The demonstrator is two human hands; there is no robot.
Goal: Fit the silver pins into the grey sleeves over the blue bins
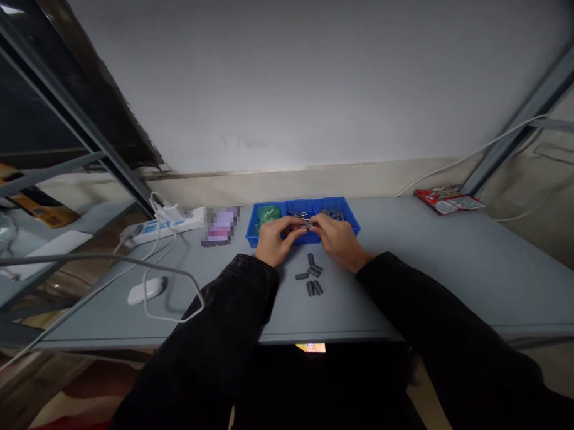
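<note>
My left hand (274, 239) and my right hand (339, 239) meet in front of the blue bins, fingertips pinched together. Between them is a small grey piece (307, 226), mostly covered by the fingers, so its exact kind is unclear. Just behind stand three joined blue bins (251, 237). Green pieces (267, 214) fill the left one, thin shiny metal pieces (298, 214) lie in the middle one, and dark grey pieces (333, 214) are in the right one. Several short dark grey blocks (315, 271) lie on the table below my hands.
A phone (221, 226) with a blurred screen lies left of the bins, beside a white power strip (167, 226) with cables. A white earbud case (147, 291) rests nearer, by a looped cable (200, 299). A red packet (449, 200) lies at the back right of the grey table (439, 272).
</note>
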